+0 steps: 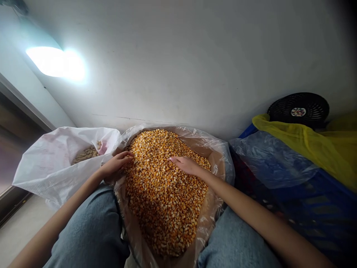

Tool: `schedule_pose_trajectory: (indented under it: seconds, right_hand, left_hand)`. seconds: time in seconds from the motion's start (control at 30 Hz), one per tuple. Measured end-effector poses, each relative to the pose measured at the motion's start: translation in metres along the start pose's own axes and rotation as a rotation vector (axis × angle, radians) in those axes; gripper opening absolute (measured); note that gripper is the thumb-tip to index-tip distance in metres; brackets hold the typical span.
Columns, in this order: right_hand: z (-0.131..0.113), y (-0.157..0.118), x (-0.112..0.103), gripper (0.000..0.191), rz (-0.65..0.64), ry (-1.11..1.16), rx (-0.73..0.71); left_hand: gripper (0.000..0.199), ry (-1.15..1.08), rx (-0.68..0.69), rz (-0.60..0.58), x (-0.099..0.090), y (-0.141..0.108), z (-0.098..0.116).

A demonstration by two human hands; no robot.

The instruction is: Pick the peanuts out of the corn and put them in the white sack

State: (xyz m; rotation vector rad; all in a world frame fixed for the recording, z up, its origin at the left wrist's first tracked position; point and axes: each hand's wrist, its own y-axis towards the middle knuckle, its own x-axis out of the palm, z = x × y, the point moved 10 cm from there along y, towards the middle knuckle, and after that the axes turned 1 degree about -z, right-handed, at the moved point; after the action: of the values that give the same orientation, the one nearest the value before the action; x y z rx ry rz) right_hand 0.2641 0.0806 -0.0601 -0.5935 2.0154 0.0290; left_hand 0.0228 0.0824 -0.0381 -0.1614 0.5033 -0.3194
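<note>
A heap of dried corn kernels [164, 201] fills a bag with a clear plastic liner [229, 163], standing between my knees. At the heap's upper left, by the bag's rim, my left hand [118, 163] rests with its fingers stretched over the kernels. My right hand [186, 164] reaches onto the middle of the heap from the right. Its thumb and fingertips are drawn together at the corn, and what lies between them is too small to make out.
On the left a white woven sack [61, 160] holds peanuts in their shells [86, 153]. To the right stands a blue crate [320, 204] with clear plastic and yellow netting [306, 136] over it. A black fan [298, 108] sits behind, near the wall [178, 67]. A bright lamp [50, 61] shines upper left.
</note>
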Motion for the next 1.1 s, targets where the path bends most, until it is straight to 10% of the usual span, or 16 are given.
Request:
schedule_pose_trajectory:
  seconds: [1.1]
  right_hand:
    - [0.023,-0.006,-0.020,0.078,0.097,-0.214,0.146]
  left_hand:
    - [0.048,0.009,-0.018,0.013,0.000,-0.002,0.003]
